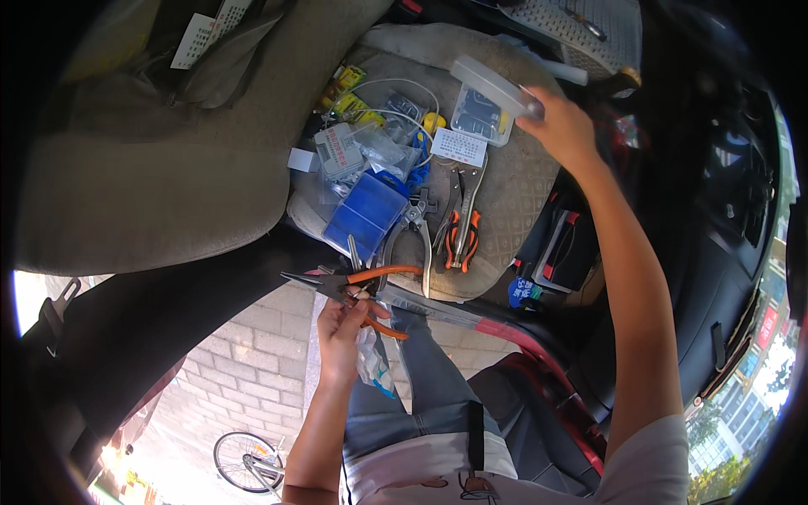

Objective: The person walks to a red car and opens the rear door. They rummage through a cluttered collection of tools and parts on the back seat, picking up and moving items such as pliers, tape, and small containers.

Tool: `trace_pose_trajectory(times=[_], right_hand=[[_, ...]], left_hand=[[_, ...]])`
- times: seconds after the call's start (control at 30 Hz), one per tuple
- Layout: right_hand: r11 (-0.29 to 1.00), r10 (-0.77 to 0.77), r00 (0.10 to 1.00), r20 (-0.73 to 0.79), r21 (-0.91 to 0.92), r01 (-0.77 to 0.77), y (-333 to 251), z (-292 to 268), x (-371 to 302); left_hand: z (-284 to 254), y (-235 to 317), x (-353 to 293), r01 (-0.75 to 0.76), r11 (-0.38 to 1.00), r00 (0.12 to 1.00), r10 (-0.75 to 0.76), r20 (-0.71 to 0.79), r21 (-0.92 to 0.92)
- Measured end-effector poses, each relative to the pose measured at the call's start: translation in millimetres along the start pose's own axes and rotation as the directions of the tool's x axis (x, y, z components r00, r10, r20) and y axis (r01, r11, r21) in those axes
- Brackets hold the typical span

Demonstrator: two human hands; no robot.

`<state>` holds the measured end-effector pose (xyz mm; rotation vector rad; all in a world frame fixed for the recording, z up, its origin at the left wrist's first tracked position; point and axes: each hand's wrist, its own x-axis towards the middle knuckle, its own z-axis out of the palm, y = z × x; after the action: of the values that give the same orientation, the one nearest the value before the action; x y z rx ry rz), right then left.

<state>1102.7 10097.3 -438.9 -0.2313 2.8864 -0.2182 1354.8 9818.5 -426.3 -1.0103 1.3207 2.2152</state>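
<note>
My left hand is closed around needle-nose pliers with orange handles, low in front of the car seat. A crumpled clear plastic bag with a bit of blue hangs below the same hand. At the far right of the seat, my right hand grips the end of a translucent plastic lid, tilted above a clear plastic case with dark contents. Just in front of that case lies a white printed card.
On the seat lie a blue plastic box, a grey case, silver pliers, orange-handled pliers, a white cable and yellow packets. The seat backrest rises at left; a red-edged door sill runs in front.
</note>
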Motion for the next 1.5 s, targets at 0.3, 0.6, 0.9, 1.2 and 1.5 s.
trace_pose_trajectory(times=[0.3, 0.6, 0.9, 1.2, 1.5], right_hand=[[0.954, -0.049, 0.999, -0.007, -0.297, 0.044, 28.4, 65.5, 106.4], [0.932, 0.309, 0.949, -0.059, 0.215, -0.291, 28.6, 57.1, 37.7], [0.442, 0.748, 0.657, 0.093, 0.668, -0.598, 42.2, 170.4, 21.2], [0.327, 0.642, 0.717, 0.272, 0.749, -0.576, 30.4, 137.2, 19.2], [0.304, 0.594, 0.713, 0.374, 0.716, -0.628, 23.5, 138.7, 30.0]], left_hand=[[-8.4, -4.3, 18.1, -0.067, 0.998, 0.995, 0.066, -0.078, -0.012], [-9.2, 8.0, 28.3, -0.105, 0.994, 0.986, 0.106, -0.131, 0.019], [10.0, -2.0, 30.3, -0.019, 0.998, 0.998, 0.022, -0.056, 0.056], [29.5, -14.1, 14.5, 0.014, 0.997, 0.999, -0.011, -0.044, 0.069], [4.9, -19.4, 4.0, 0.031, 0.997, 0.999, -0.029, -0.03, 0.064]])
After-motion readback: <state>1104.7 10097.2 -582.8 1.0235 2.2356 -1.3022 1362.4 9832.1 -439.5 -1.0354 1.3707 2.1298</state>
